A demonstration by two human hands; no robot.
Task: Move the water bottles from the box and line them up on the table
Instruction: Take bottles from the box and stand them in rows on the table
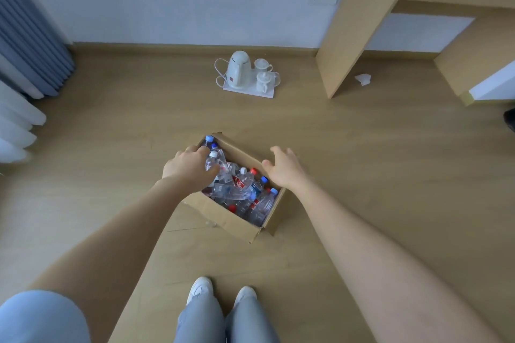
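Observation:
A cardboard box [223, 217] stands open on the wooden floor, filled with several clear plastic water bottles with blue, white and red caps. My left hand [188, 166] reaches into the box's left side and its fingers curl round a clear bottle with a white cap [214, 160]. My right hand [282, 170] hovers over the box's right rim with fingers spread, holding nothing. A red-labelled bottle [242, 179] lies in the middle of the pile.
A white kettle [237, 69] with cups on a white tray [249, 90] sits on the floor near the wall. A wooden desk [362, 22] stands at the right, curtains [30, 44] at the left. My feet [220, 291] stand just before the box.

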